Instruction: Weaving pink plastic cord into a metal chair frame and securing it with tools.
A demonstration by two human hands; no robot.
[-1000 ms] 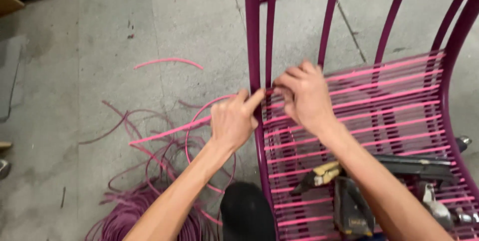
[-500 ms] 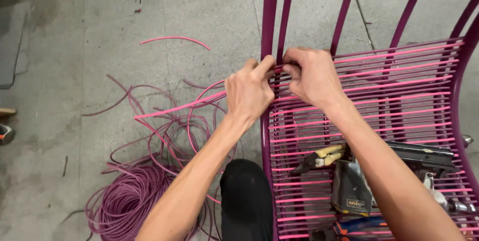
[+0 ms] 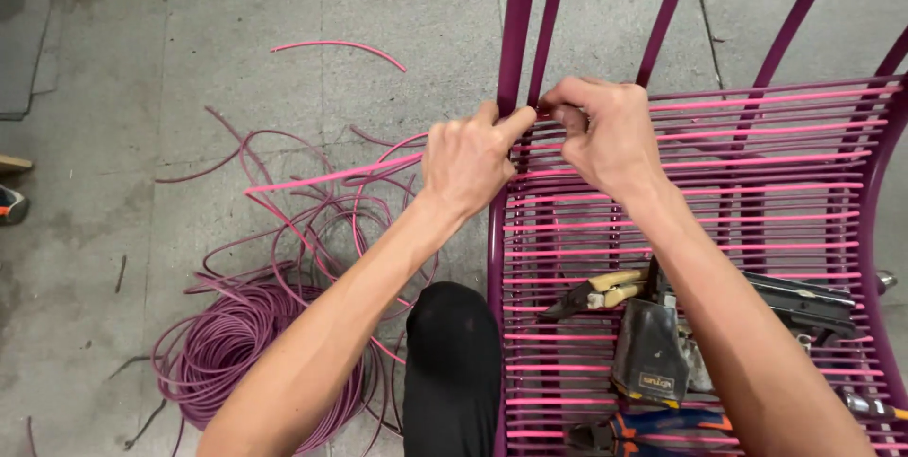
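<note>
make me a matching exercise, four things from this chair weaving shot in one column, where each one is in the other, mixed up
Things:
1. cord coil
2. pliers
3. left hand
4. short pink cord piece

Places:
A. alone on the concrete, above the loose cords
B. on the woven seat, beside the dark pouch
C. on the floor, lower left
D. pressed against the chair frame at its left rail

Pairs: 1-C, 2-B, 3-D, 4-A

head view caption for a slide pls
Left hand and right hand pinch pink cord at the purple chair frame.
</note>
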